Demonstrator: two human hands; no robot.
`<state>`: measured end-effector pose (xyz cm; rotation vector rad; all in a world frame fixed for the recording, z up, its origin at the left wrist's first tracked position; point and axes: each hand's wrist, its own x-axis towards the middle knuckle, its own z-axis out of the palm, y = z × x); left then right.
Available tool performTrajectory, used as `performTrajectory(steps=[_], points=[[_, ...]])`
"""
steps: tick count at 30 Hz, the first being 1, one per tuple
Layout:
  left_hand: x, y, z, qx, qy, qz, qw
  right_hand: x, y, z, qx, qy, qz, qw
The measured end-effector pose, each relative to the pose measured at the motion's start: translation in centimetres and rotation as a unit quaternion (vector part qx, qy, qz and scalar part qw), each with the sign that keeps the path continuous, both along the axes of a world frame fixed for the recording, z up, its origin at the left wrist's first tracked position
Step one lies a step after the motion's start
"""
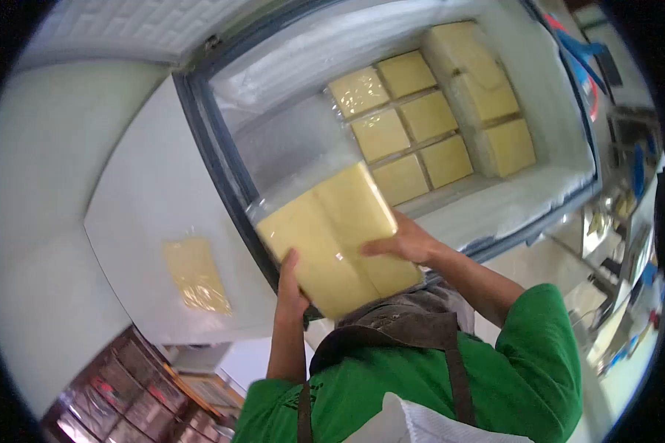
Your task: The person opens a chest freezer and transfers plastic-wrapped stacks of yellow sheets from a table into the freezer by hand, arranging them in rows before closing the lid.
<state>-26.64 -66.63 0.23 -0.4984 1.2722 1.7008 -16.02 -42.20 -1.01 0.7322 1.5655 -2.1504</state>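
Note:
Both hands grip a large plastic-wrapped pale yellow slab pack (340, 244) at the near rim of an open chest freezer. My left hand (292, 288) is closed on its left edge, thumb on top. On the right side, my right hand (403, 242) grips it with the thumb lying across the upper face; its other fingers are hidden. The pack has a crease or seam along its middle, and loose clear film shows at its far left corner. Inside the chest freezer (524, 221), several similar yellow packs (428, 117) lie in rows beyond the held pack.
More yellow packs (480, 74) are stacked higher along the freezer's right end. A small wrapped yellow pack (196, 275) rests on the white surface (155, 184) left of the freezer. Frost coats the inner walls. Cluttered shelving (628, 266) stands at the far right.

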Motion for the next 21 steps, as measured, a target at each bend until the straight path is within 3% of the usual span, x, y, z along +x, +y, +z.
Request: performTrajectory(steps=[6, 10, 15, 17, 19, 20, 21], points=[[-2.5, 7.8, -8.7, 0.028, -0.117, 0.051, 0.991, -4.5, 7.0, -6.6, 0.019, -0.097, 0.02, 0.995], [-4.6, 8.7, -18.2, 0.034, -0.195, 0.102, 0.975, -11.5, 9.4, -12.8, 0.067, -0.136, 0.096, 0.984], [-6.0, 9.6, -34.2, 0.021, -0.165, 0.218, 0.962, -19.8, 10.3, -31.5, 0.154, -0.097, 0.262, 0.948], [-7.1, 10.1, -39.9, 0.033, -0.173, 0.255, 0.951, -24.4, 10.3, -37.9, 0.204, -0.148, 0.335, 0.908], [-9.1, 11.3, -45.3, 0.036, -0.165, 0.298, 0.94, -28.8, 10.3, -44.8, 0.167, -0.127, 0.401, 0.892], [-9.8, 11.5, -48.6, 0.045, -0.157, 0.326, 0.931, -29.0, 9.7, -53.0, 0.197, -0.113, 0.413, 0.882], [-10.4, 11.4, -51.8, 0.051, -0.147, 0.351, 0.923, -32.7, 9.5, -51.3, 0.147, -0.118, 0.393, 0.9]])
